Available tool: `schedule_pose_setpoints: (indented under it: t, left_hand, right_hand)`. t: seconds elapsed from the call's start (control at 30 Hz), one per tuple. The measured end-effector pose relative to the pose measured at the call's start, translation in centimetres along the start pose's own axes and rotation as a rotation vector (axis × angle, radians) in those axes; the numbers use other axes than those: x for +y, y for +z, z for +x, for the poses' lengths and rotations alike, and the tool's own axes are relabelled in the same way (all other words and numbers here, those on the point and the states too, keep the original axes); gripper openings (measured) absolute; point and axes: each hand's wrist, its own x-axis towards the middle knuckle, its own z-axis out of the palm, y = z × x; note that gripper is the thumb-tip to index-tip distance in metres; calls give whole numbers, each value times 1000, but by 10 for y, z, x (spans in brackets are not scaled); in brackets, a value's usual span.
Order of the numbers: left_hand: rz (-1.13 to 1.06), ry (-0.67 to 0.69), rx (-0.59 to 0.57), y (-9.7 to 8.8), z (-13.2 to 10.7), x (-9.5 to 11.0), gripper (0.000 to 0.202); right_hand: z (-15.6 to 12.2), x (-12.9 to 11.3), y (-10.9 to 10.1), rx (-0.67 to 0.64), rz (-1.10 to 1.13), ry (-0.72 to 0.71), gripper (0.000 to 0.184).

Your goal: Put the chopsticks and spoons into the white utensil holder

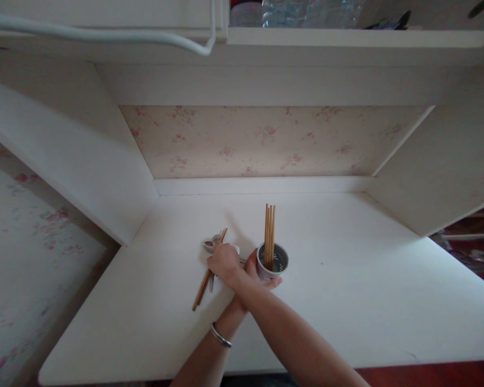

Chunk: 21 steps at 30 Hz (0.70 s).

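Observation:
My forearms cross over the white table. My left hand [253,269], with a silver bangle on its wrist, wraps round a metal cup [282,263] from the left and below. Inside the cup, several wooden chopsticks [269,231] stand upright. Reaching across to the left, my right hand [225,262] has its fingers closed on a few loose wooden chopsticks [201,290] that lie slantwise on the table. Metal spoons [208,246] lie beside and under those fingers. The right fingertips and the middle of the pile are partly hidden.
The white tabletop [347,279] extends to both sides. White side panels [419,156] and a back panel with flowered wallpaper [246,142] enclose it. Overhead is a shelf [347,37] holding clear plastic items [306,13], with a pale bent tube [145,37] at its left.

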Motion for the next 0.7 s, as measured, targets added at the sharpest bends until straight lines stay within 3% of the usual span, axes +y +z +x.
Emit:
schedule_pose_setpoints:
  t: [0.2,0.5,0.7]
  left_hand:
    - [-10,15,-18,1,-1,-6,84]
    - [-12,11,-28,-1,-1,-8,84]
    - [20,29,4,1,-3,-6,86]
  right_hand:
    - [5,4,4,42,44,43,43]
    - [5,1,7,53,100,76,41]
    - [-5,3,-3,94,130,54,39]
